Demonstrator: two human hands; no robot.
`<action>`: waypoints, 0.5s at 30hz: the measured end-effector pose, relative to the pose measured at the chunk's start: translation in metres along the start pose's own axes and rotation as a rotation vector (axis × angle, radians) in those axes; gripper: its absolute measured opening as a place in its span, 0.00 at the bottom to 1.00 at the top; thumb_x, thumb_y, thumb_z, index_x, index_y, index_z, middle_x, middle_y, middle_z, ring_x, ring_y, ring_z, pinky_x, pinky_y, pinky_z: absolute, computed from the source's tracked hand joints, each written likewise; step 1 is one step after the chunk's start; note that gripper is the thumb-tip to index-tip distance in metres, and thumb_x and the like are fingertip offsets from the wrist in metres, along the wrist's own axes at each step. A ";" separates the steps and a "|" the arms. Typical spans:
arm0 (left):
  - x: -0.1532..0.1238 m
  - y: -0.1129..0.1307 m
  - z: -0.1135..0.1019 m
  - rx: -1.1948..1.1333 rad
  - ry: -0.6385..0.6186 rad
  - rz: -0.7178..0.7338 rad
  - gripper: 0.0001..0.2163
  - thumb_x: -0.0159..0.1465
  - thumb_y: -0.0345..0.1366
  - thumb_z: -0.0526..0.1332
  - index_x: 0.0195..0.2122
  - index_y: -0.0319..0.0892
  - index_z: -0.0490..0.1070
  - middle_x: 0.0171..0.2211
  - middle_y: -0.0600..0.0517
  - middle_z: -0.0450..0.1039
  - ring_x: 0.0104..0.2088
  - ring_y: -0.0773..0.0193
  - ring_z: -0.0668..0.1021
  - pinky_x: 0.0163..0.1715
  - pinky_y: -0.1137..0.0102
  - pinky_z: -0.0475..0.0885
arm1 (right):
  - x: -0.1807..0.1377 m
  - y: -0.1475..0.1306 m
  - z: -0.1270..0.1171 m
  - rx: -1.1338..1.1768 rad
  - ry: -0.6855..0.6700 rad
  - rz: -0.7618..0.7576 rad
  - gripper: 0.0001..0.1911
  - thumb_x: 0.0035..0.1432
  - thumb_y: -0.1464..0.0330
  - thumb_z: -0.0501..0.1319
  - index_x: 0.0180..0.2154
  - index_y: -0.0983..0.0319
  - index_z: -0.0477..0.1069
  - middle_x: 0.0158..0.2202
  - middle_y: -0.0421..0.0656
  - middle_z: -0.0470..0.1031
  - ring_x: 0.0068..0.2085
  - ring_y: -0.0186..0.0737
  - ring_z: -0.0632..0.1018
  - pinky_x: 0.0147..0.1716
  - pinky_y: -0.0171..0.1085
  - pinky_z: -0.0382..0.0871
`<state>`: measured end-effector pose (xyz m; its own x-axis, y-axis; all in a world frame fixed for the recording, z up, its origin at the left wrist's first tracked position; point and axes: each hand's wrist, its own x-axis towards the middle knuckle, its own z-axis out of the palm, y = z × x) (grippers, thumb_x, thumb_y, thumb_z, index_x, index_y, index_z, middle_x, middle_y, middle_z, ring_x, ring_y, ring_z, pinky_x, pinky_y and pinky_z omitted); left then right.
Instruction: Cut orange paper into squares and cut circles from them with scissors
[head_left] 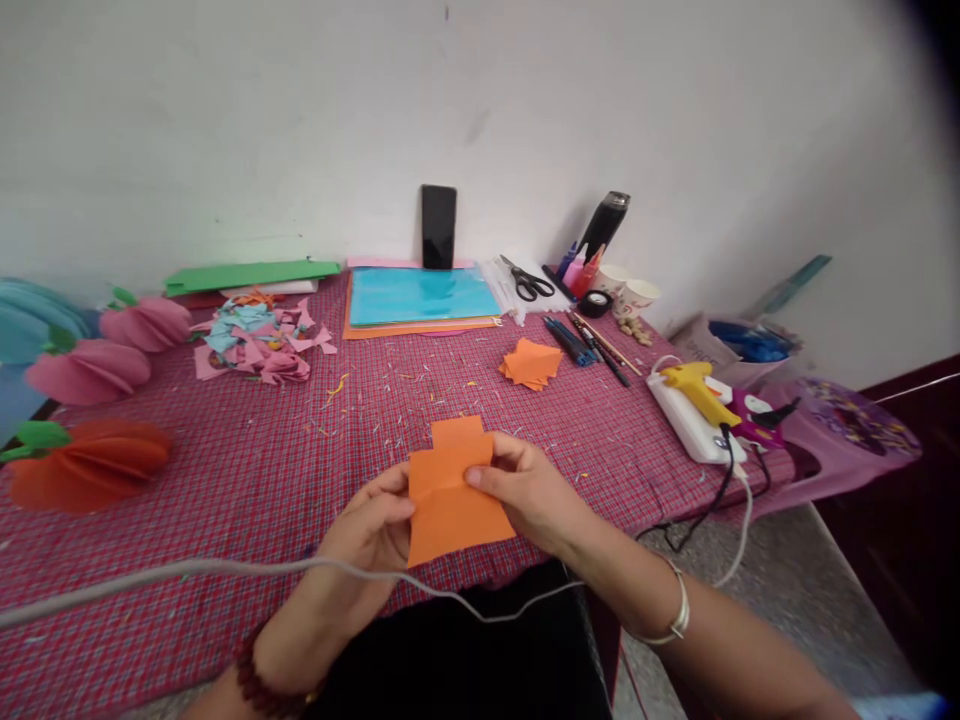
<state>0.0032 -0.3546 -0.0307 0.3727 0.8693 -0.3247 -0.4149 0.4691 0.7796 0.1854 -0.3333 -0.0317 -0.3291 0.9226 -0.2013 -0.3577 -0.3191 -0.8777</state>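
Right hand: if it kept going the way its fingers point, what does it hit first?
The right hand points left across the orange paper it pinches; next in that line is probably the left hand on the opposite edge.

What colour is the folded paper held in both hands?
Orange folded paper sheet, clearest in the head view.

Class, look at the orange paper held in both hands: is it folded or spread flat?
Folded. The orange paper shows a crease and an overlapping flap, pinched between the left hand and right hand.

Beyond the orange paper [454, 495], bare bench [390, 400] lies open; pink scraps [259, 342] crowd its left, orange squares [531, 362] and pens [581, 340] its right.
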 end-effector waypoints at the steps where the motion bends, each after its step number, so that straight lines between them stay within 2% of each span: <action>1: -0.001 -0.001 0.000 -0.011 -0.009 0.026 0.15 0.53 0.32 0.63 0.43 0.42 0.74 0.40 0.48 0.80 0.36 0.60 0.82 0.39 0.66 0.78 | 0.001 0.001 0.000 0.069 -0.002 0.040 0.13 0.45 0.67 0.72 0.35 0.60 0.75 0.32 0.38 0.77 0.32 0.34 0.76 0.35 0.36 0.70; 6: -0.004 -0.009 0.002 0.194 0.092 0.281 0.16 0.55 0.30 0.68 0.45 0.46 0.76 0.46 0.49 0.79 0.46 0.60 0.80 0.48 0.69 0.75 | 0.005 0.003 0.000 0.233 -0.010 0.096 0.15 0.41 0.69 0.75 0.34 0.62 0.76 0.30 0.38 0.78 0.29 0.32 0.77 0.34 0.35 0.70; 8: -0.005 -0.009 0.002 0.198 0.001 0.314 0.17 0.55 0.31 0.68 0.47 0.47 0.76 0.47 0.49 0.78 0.48 0.58 0.79 0.49 0.67 0.74 | 0.005 0.003 -0.001 0.252 -0.012 0.105 0.14 0.41 0.70 0.75 0.31 0.62 0.75 0.28 0.38 0.77 0.27 0.31 0.76 0.32 0.33 0.70; 10: -0.004 -0.008 0.001 0.104 -0.143 0.289 0.19 0.55 0.34 0.68 0.48 0.48 0.76 0.49 0.47 0.78 0.50 0.54 0.79 0.49 0.63 0.75 | 0.006 0.002 -0.002 0.263 -0.038 0.138 0.14 0.41 0.70 0.74 0.32 0.62 0.76 0.27 0.38 0.77 0.27 0.32 0.76 0.30 0.33 0.70; 12: -0.003 -0.008 0.002 0.040 -0.195 0.259 0.20 0.53 0.36 0.68 0.49 0.48 0.75 0.49 0.47 0.78 0.49 0.52 0.79 0.48 0.61 0.76 | 0.005 0.002 -0.003 0.271 -0.076 0.183 0.16 0.41 0.70 0.74 0.35 0.63 0.76 0.28 0.39 0.78 0.28 0.33 0.77 0.30 0.32 0.70; 15: -0.001 -0.008 0.006 0.209 -0.033 0.254 0.19 0.53 0.32 0.69 0.46 0.48 0.75 0.47 0.49 0.79 0.44 0.58 0.81 0.45 0.66 0.77 | 0.004 0.002 -0.002 0.268 -0.098 0.221 0.18 0.39 0.69 0.75 0.36 0.64 0.76 0.28 0.39 0.77 0.29 0.34 0.78 0.31 0.33 0.70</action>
<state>0.0112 -0.3603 -0.0338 0.3069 0.9474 -0.0913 -0.3199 0.1930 0.9276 0.1854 -0.3297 -0.0354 -0.5018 0.8039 -0.3193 -0.4806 -0.5660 -0.6698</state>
